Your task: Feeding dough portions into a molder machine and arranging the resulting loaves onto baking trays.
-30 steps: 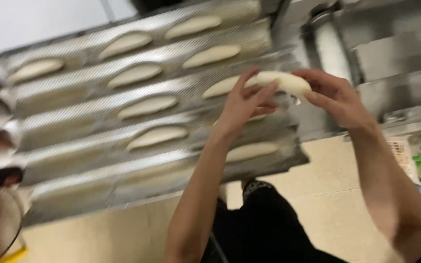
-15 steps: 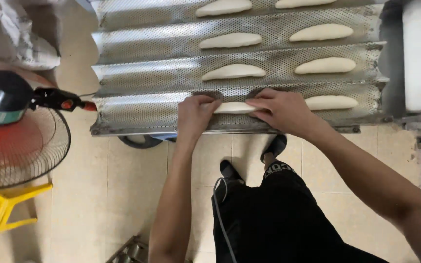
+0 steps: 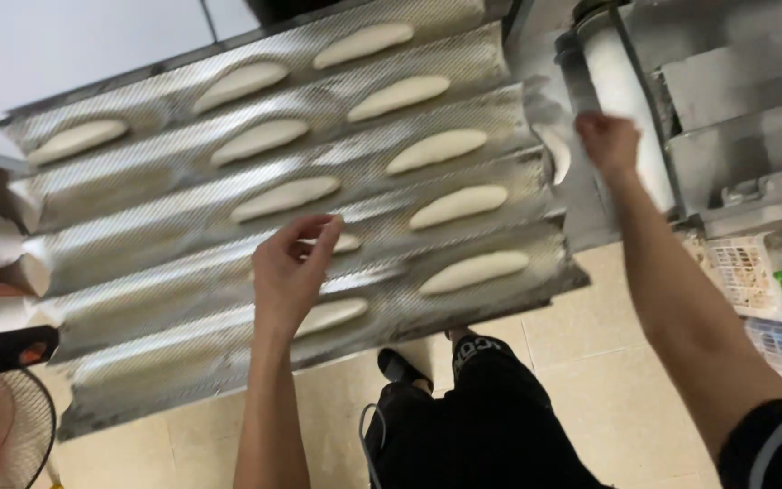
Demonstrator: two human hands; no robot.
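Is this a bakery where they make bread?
Probably a bakery kitchen. Long raw dough loaves lie in rows on a perforated, wavy metal baking tray, and a steel dough-rolling machine stands beside it.

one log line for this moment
left hand: empty, over tray | right hand: at roller | tray: dough pieces in grooves

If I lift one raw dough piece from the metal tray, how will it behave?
The dough piece is long, pale and unbaked, so it would probably sag and stretch if lifted by one end. It looks soft, so fingers may dent it. It lies in a groove of the wavy tray, so a push likely slides it along rather than rolling it out.
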